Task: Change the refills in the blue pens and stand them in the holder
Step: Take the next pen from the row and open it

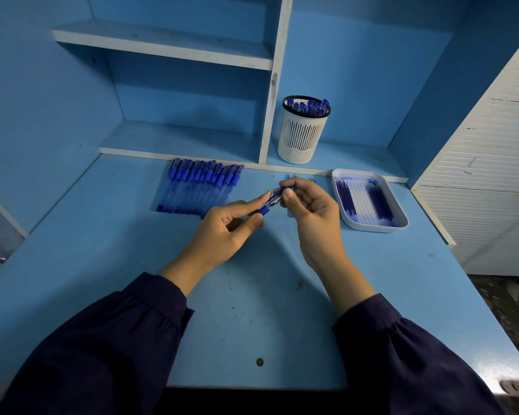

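Left hand (222,232): we see thumb and forefinger pinching the lower, blue end of one pen (268,205); the other fingers are loosely curled.
Right hand (309,211): fingers curled round the pen's upper end, thumb pressed on the barrel.
Held pen: lifted above the desk (252,310) between both hands, tilted – we cannot tell whether it is in one piece.
Row of pens (201,187): lying side by side at the desk's back edge, left of the hands.
Holder (301,133): white and slotted, upright on the low shelf behind, with capped blue pens (310,106) standing in it.
Tray (372,228): white, on the desk right of the hands, with refills (363,202) lying inside.
Sleeves (108,339): dark – both forearms covered to the wrist.
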`<state>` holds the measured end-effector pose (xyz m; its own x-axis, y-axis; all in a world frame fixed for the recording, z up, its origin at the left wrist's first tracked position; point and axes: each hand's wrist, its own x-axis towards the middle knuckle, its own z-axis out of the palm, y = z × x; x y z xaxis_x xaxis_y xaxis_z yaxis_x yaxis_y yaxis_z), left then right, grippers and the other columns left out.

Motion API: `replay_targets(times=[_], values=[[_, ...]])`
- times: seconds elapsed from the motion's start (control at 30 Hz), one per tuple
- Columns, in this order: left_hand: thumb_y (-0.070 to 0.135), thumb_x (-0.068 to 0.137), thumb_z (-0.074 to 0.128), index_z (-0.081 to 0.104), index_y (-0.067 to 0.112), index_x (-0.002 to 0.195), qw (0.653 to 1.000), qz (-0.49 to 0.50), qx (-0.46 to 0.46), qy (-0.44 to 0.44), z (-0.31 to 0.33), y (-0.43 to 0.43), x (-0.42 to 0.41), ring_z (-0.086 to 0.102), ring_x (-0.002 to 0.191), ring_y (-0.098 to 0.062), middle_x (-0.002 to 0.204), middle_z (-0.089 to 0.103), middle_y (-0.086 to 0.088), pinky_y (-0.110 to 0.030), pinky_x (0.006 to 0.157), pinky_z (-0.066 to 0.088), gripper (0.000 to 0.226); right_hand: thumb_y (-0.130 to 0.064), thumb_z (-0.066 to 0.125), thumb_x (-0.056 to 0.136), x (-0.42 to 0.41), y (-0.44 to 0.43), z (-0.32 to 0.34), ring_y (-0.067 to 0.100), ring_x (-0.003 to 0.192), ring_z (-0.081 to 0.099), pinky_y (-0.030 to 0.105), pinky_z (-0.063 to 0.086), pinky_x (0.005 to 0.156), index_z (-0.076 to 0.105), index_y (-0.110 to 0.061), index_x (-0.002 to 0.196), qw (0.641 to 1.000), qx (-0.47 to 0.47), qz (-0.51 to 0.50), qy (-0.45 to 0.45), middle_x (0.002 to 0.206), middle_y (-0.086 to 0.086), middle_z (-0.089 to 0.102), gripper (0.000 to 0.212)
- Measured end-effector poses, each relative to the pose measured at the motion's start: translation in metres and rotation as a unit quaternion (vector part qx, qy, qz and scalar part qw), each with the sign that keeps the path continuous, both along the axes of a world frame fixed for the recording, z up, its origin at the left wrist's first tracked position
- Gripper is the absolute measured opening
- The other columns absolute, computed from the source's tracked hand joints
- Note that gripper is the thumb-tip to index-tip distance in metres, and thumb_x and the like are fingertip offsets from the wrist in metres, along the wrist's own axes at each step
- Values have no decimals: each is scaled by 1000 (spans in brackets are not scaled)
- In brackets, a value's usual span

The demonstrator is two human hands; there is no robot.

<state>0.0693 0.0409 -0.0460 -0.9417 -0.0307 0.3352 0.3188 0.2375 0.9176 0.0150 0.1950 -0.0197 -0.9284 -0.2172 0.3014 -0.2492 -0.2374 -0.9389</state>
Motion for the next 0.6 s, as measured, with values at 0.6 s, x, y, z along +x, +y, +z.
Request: replay_targets(times=[0.6], values=[[18, 92, 69, 71, 19, 117, 964, 217, -83, 126, -9, -10, -7, 67, 89, -14, 106, 72, 7, -37, 75, 57, 25, -11, 74, 80, -13, -3, -28, 13, 74, 58, 15, 46, 73, 75, -11, 96, 899, 415, -57, 127, 89, 6, 66, 16]])
